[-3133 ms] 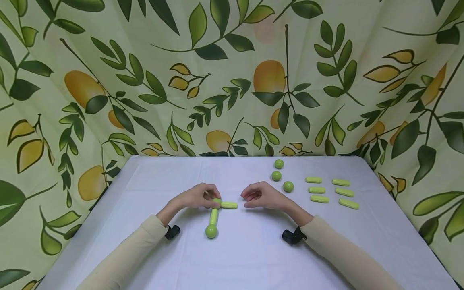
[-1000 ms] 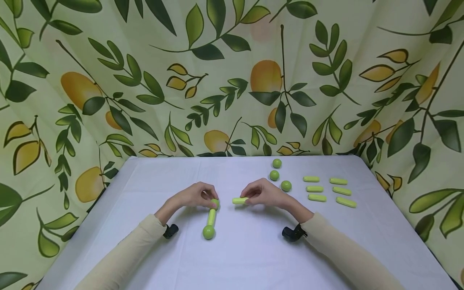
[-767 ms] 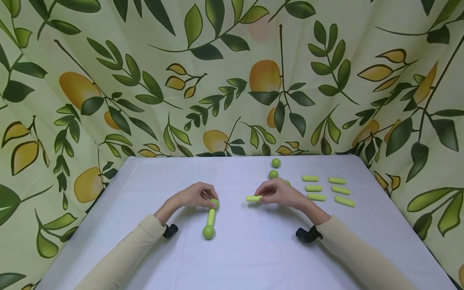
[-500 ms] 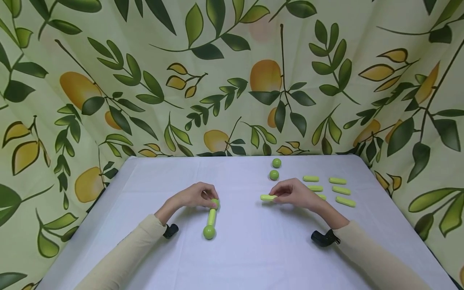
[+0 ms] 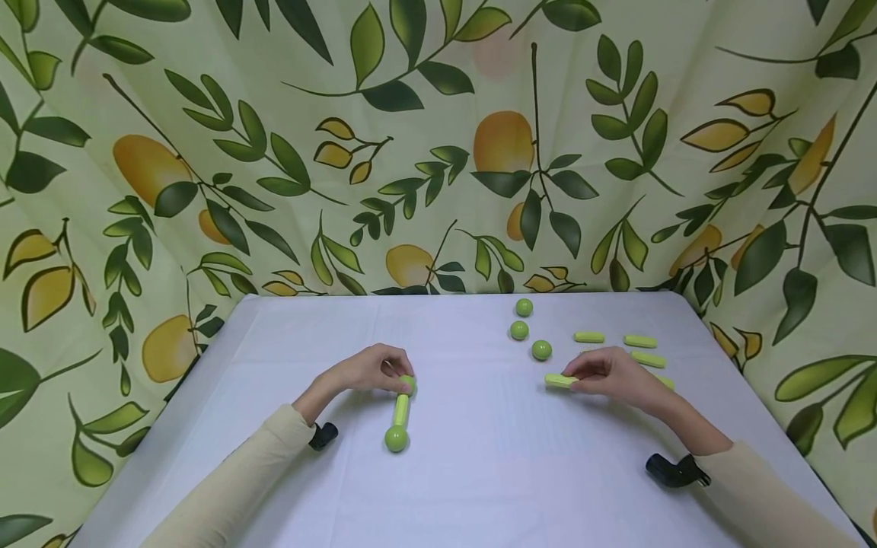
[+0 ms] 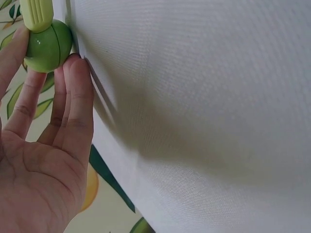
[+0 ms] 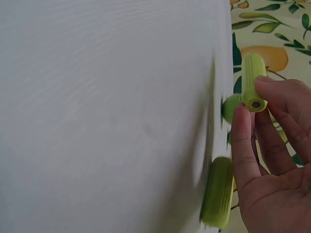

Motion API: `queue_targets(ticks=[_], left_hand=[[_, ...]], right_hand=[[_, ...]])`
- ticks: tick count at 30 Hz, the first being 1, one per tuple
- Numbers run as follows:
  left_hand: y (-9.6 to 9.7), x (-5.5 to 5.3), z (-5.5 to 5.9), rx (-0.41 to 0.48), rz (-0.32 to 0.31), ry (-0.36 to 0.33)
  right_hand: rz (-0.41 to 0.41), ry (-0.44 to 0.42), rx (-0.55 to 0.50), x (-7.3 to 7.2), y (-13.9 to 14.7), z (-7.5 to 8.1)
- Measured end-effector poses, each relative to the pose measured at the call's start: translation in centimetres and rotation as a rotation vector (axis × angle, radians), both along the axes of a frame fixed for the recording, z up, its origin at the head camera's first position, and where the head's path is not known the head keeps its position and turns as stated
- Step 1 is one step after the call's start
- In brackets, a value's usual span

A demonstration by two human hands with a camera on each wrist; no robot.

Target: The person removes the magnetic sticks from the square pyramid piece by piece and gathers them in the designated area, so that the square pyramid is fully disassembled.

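My left hand [image 5: 373, 369] pinches a green ball [image 6: 48, 46] with thumb and fingers on the left half of the table. From that ball a ribbed light-green magnetic building stick [image 5: 400, 411] runs toward the near edge, with a second green ball [image 5: 396, 438] at its other end. On the right side, my right hand [image 5: 613, 374] pinches one loose magnetic stick [image 7: 253, 73] between thumb and fingers. A round metallic spot shows in that stick's end in the right wrist view. Behind the right hand, some lying sticks are partly or fully hidden.
Three loose green balls [image 5: 541, 350] lie toward the back, right of centre. Several light-green sticks [image 5: 640, 342] lie in two columns at the right. A white cloth [image 5: 473, 472] covers the table, and a leaf-patterned curtain [image 5: 438, 114] hangs behind it.
The right hand took hold of the sideways stick beside the left hand's ball, drew it away and carried it right, close to the loose sticks. The left hand stayed on its ball.
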State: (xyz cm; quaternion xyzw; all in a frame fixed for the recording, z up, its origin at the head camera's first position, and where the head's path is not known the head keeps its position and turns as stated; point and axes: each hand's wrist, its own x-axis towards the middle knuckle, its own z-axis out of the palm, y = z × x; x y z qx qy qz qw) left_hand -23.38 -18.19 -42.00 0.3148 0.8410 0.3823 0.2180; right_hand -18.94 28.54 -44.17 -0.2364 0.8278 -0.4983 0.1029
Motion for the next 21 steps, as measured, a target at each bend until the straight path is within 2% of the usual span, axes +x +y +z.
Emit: queue_targets(ticks=[5, 21], left_hand=[[0.0, 0.1, 0.0, 0.000, 0.007, 0.003], [-0.1, 0.1, 0.0, -0.009, 0.016, -0.002]], right_hand=[[-0.020, 0.009, 0.025, 1.2, 1.7, 0.3], [-0.135, 0.081, 0.084, 4.1, 7.5, 0.0]])
